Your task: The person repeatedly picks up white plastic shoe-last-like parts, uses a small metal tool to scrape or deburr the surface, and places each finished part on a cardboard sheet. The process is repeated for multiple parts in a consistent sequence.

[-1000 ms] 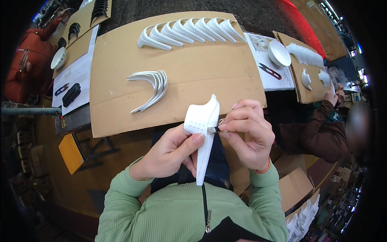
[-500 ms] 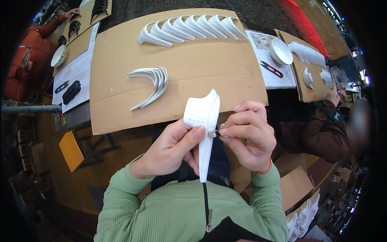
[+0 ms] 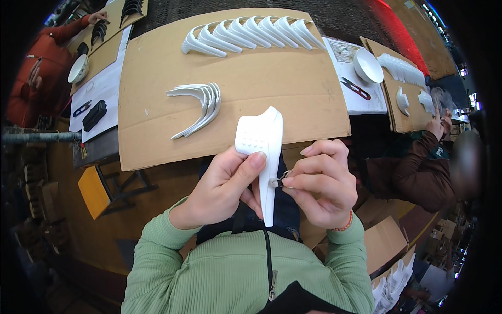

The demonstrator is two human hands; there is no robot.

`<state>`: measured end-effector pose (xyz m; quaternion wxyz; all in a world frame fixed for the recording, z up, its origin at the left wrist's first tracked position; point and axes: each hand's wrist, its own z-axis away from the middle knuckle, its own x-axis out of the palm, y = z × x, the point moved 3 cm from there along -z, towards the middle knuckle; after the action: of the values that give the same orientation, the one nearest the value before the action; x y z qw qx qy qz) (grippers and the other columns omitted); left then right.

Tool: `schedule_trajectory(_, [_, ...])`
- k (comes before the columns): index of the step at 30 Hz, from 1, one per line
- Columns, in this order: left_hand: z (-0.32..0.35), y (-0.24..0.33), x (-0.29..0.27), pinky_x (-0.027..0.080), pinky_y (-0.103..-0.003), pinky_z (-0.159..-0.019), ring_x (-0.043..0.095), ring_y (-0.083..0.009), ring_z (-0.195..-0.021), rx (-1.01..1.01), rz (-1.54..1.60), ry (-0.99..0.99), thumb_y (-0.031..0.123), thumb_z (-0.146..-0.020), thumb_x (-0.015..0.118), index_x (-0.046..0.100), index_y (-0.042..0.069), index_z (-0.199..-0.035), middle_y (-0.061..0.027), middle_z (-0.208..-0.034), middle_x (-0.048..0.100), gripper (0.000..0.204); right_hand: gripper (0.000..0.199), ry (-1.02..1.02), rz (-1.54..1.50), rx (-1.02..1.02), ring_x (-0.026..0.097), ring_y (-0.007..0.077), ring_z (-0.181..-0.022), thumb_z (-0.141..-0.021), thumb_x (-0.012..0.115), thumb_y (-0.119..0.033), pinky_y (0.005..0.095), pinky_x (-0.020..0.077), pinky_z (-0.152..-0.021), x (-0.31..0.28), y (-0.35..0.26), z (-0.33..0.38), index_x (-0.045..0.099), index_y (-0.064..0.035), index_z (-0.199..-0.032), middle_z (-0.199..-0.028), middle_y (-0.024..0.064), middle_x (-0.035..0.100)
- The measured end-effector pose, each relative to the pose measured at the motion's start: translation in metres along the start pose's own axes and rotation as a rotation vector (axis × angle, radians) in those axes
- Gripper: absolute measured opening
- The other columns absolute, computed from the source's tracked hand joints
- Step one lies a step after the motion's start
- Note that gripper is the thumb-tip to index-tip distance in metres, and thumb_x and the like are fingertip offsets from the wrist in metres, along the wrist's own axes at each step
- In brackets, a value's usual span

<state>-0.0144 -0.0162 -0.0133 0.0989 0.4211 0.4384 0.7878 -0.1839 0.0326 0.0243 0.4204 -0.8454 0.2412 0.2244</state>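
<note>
My left hand grips a white, moulded curved piece with rows of small dots near its wide upper end. Its narrow end points down toward my lap. The thumb lies across its front; the other fingers are partly hidden behind it. Between thumb and fingertips of my right hand is a small metal clip with a pale pad at its tip. That pad touches the right edge of the white piece, or sits very close to it. Just beyond lies a nested stack of similar white pieces on the cardboard sheet.
Along the cardboard's far edge stands a row of white curved pieces. To the right are a white bowl and thread snips. Co-workers sit at left and right. A yellow-topped stool stands at lower left, an open carton at lower right.
The pad of the clip has slid down along the right edge of the white piece. The piece itself has shifted slightly up and left in view.
</note>
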Motion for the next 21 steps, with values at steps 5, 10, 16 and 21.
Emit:
schedule_trajectory(5, [0.0006, 0.0025, 0.0025, 0.059, -0.027, -0.054, 0.065, -0.0155, -0.066, 0.009, -0.007, 0.029, 0.031, -0.102, 0.038, 0.046, 0.0, -0.11, -0.0093, -0.085, 0.06, 0.033, 0.019, -0.024, -0.019, -0.008, 0.055, 0.0213, -0.085, -0.059, 0.076, -0.008, 0.0354, 0.03, -0.078, 0.0015, -0.0017, 0.0025, 0.07, -0.0105, -0.077, -0.078, -0.0016, 0.064])
schedule_trajectory(10, [-0.0002, 0.0028, 0.0021, 0.059, -0.028, -0.052, 0.066, -0.0165, -0.066, 0.019, -0.027, 0.045, 0.03, -0.101, 0.039, 0.046, -0.001, -0.111, -0.01, -0.085, 0.061, 0.033, 0.019, -0.041, -0.03, -0.019, 0.055, 0.0209, -0.085, -0.058, 0.076, -0.009, 0.0364, 0.0281, -0.076, 0.0018, -0.0046, 0.0043, 0.07, -0.011, -0.077, -0.076, -0.0026, 0.063])
schedule_trajectory(16, [0.0003, 0.0024, 0.0006, 0.059, -0.029, -0.05, 0.066, -0.0176, -0.065, 0.034, -0.082, 0.079, 0.029, -0.101, 0.039, 0.047, -0.002, -0.111, -0.0112, -0.084, 0.062, 0.034, 0.018, -0.061, -0.041, -0.044, 0.055, 0.0205, -0.085, -0.059, 0.075, -0.01, 0.037, 0.0269, -0.076, 0.0026, -0.0069, 0.0057, 0.07, -0.0114, -0.077, -0.076, -0.0033, 0.063])
schedule_trajectory(21, [0.0002, 0.0051, -0.0002, 0.057, -0.025, -0.053, 0.064, -0.0139, -0.062, 0.03, -0.076, 0.079, 0.03, -0.102, 0.039, 0.046, 0.0, -0.109, -0.0095, -0.08, 0.061, 0.032, 0.017, -0.075, -0.058, -0.061, 0.054, 0.0205, -0.084, -0.06, 0.074, -0.011, 0.0373, 0.0267, -0.075, 0.0041, -0.0094, 0.0076, 0.07, -0.012, -0.076, -0.076, -0.0039, 0.063])
